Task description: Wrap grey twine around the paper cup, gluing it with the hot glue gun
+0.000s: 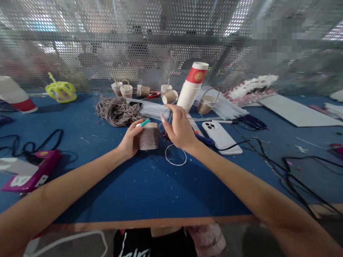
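Note:
My left hand [129, 140] is wrapped around a paper cup [148, 137] wound with grey-brown yarn, its pale end showing at the top. A turquoise tip [145, 122] shows at my left thumb; I cannot tell if it is a nail or a small object. My right hand [179, 126] is raised just right of the cup, fingers curled about a thin yarn strand [160, 132] that reaches toward the cup. The exact pinch is partly hidden. Behind the cup lies a loose heap of grey-brown yarn [118, 111]. Below my right hand is a white ring [176, 164] of thin cord.
A leaning stack of paper cups [189, 91] stands behind my right hand, near small yarn-wrapped baskets [207, 103]. A white phone [222, 138] lies right, with black cables [278, 171] beyond. A purple glue gun [34, 171] is left. Perforated metal [150, 43] backs the table.

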`<state>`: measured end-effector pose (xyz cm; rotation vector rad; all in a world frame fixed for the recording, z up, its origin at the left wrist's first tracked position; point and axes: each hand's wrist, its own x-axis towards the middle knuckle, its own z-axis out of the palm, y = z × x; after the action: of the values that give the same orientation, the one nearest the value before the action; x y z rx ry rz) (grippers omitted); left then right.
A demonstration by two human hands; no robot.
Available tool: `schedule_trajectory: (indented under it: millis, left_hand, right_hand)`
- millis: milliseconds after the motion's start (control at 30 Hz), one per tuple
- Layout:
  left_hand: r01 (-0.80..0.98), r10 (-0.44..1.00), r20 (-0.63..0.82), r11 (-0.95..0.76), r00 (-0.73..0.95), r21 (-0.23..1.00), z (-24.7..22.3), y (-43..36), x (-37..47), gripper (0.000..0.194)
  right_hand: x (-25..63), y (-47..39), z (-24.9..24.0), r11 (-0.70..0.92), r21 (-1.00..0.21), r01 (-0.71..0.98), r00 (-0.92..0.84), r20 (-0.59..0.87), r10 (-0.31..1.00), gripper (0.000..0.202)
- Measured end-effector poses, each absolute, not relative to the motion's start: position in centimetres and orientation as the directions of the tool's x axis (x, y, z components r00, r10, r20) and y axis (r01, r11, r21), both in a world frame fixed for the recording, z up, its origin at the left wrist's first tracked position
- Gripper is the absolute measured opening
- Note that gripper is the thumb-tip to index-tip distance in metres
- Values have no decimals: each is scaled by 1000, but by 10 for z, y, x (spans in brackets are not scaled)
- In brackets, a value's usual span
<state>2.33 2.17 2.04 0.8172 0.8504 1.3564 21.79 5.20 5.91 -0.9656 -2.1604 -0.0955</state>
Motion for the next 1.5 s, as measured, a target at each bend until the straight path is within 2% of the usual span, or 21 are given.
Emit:
schedule_trajectory:
  millis: [133, 200, 300, 400, 500, 567, 633, 667, 767, 833, 967, 1033, 1200, 1367, 1500]
  left_hand:
    - [-452, 991, -29, 85, 131, 888, 16, 25, 20, 48]
    - [-467, 988, -31, 98, 148, 879, 16, 24, 21, 52]
    - [-488, 993, 4, 56, 122, 871, 15, 20, 25, 63]
    - [-433, 994, 87, -50, 68, 900, 13, 15, 30, 70]
    - [-239, 932, 344, -361, -110, 902, 10, 14, 24, 76]
    - [2, 770, 623, -629, -138, 777, 10, 16, 15, 82]
    - [165, 582, 813, -803, 7, 573, 11, 20, 4, 84]
    - [212, 524, 848, -840, 76, 500, 11, 22, 0, 84]
    - [360, 539, 829, -810, 147, 463, 10, 26, -5, 85]
    - [412, 483, 865, -822, 137, 394, 7, 27, -5, 83]
    - [492, 194, 954, -869, 227, 59, 4, 28, -2, 80]
    - [525, 132, 951, -850, 278, -36, 4, 29, -1, 79]
    - [531, 87, 945, -842, 316, -100, 9, 29, 0, 69]
    - [546, 38, 959, -828, 280, -127, 8, 30, 0, 71]
    - [566, 70, 956, -817, 285, -109, 7, 29, -1, 69]
  right_hand:
    - [224, 38, 48, 851, -348, 394, -630, 572, 525, 102]
    - [223, 29, 45, 849, -413, 328, -659, 544, 519, 111]
    - [219, 18, 41, 838, -465, 284, -625, 573, 530, 92]
    - [218, 18, 37, 869, -434, 240, -579, 655, 487, 76]
    - [220, 22, 33, 903, -374, 213, -560, 711, 426, 69]
    - [221, 24, 33, 914, -348, 209, -574, 714, 402, 66]
    - [222, 24, 35, 915, -334, 226, -582, 707, 402, 63]
    - [223, 24, 36, 914, -329, 239, -583, 704, 406, 60]
    - [225, 21, 40, 906, -327, 269, -577, 698, 424, 56]
    - [226, 20, 41, 900, -340, 272, -564, 701, 435, 58]
    - [228, 21, 39, 908, -324, 266, -521, 744, 418, 60]
    - [228, 22, 38, 915, -312, 255, -516, 756, 402, 60]
    - [228, 23, 35, 914, -321, 247, -510, 759, 405, 65]
    - [228, 24, 33, 924, -335, 182, -499, 778, 381, 79]
    - [229, 21, 37, 931, -299, 209, -514, 777, 365, 73]
